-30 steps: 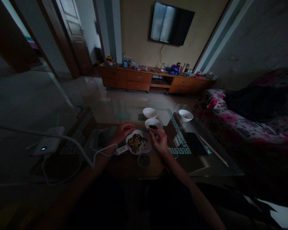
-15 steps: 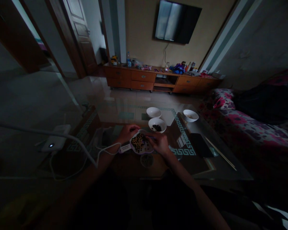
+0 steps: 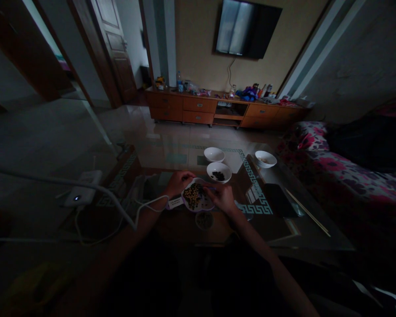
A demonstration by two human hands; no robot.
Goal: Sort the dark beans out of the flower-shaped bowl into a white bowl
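A scalloped white tray with a lilac rim (image 3: 203,209) lies before me on the glass table, with yellow beans (image 3: 193,193) and dark beans mixed in it. Beside its upper left rim is my left hand (image 3: 179,183), fingers curled and pressed together; whether they pinch anything is hidden. Over the tray's right side, my right hand (image 3: 223,198) is closed in a pinch, and what lies between its fingertips is too small to name. Just beyond the tray stands a white bowl (image 3: 227,177) holding dark beans (image 3: 218,175).
Another white bowl (image 3: 214,154) stands behind the first, and a third bowl (image 3: 265,159) is farther right. A black phone-like slab (image 3: 279,200) and chopsticks (image 3: 308,212) lie on the right. At left, a white device (image 3: 82,189) has a cable (image 3: 107,192) that passes my left wrist.
The whole view has shifted slightly, so everything appears a little farther right. Both hands keep nearly the same place at the tray, with only small finger movement.
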